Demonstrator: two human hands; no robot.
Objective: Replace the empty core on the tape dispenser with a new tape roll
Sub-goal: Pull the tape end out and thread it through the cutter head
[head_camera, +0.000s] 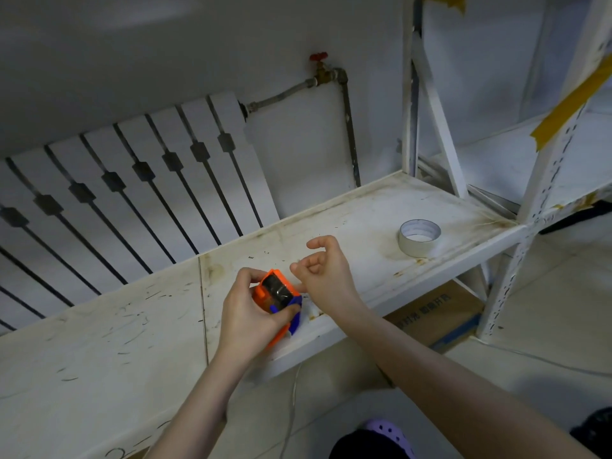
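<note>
An orange tape dispenser (pixel 276 294) with a blue cutter end rests near the front edge of the white shelf (pixel 364 207); a glossy roll sits inside it. My left hand (pixel 246 313) is wrapped around the dispenser from the left. Just to its right, my right hand (pixel 323 271) hovers with fingers curled and apart, and I see nothing in it. A whitish ring with a hollow middle (pixel 419 237), a tape roll or core, lies flat on the shelf farther right, away from both hands.
A white radiator (pixel 132 180) with a pipe and red valve (pixel 319 66) lines the wall behind. Shelf uprights (pixel 543 180) with yellow tape rise at the right. A cardboard box (pixel 437 313) sits under the shelf. My purple shoe (pixel 392 435) is on the floor.
</note>
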